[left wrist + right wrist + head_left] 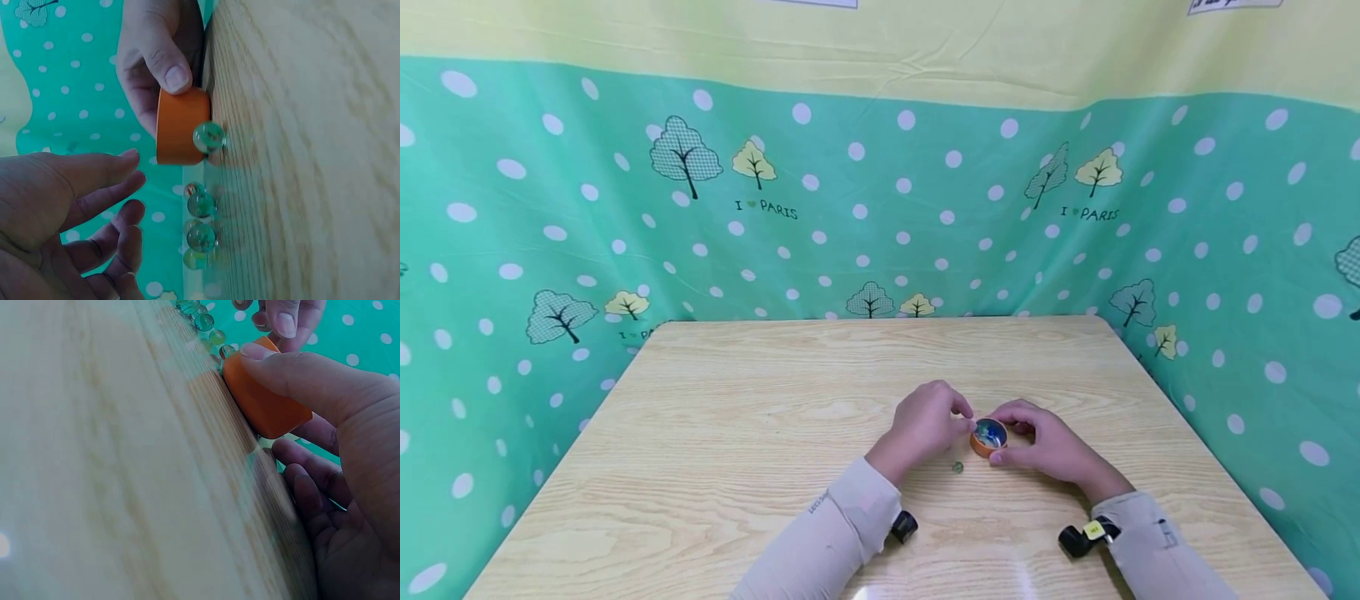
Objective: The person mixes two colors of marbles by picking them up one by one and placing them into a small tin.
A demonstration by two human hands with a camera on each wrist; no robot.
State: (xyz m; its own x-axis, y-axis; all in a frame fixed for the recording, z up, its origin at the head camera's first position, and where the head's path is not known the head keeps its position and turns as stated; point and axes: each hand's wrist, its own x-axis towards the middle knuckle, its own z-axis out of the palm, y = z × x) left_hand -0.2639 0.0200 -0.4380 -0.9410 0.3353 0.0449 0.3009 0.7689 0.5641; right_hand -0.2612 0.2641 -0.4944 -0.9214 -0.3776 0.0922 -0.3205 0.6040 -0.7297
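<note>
A small round orange bowl with a dark blue inside stands upright on the table. My right hand holds it from the right, thumb on the near side and fingers on the far side. My left hand is at the bowl's left rim; in the left wrist view its thumb and loosely bent fingers show nothing between them. One clear green marble lies close to the bowl, and several more marbles lie on the table near the left hand. The bowl's contents are too small to make out.
The light wood table reaches back to a green dotted curtain, which also hangs along both sides. Each sleeve carries a black wrist camera, the left one and the right one.
</note>
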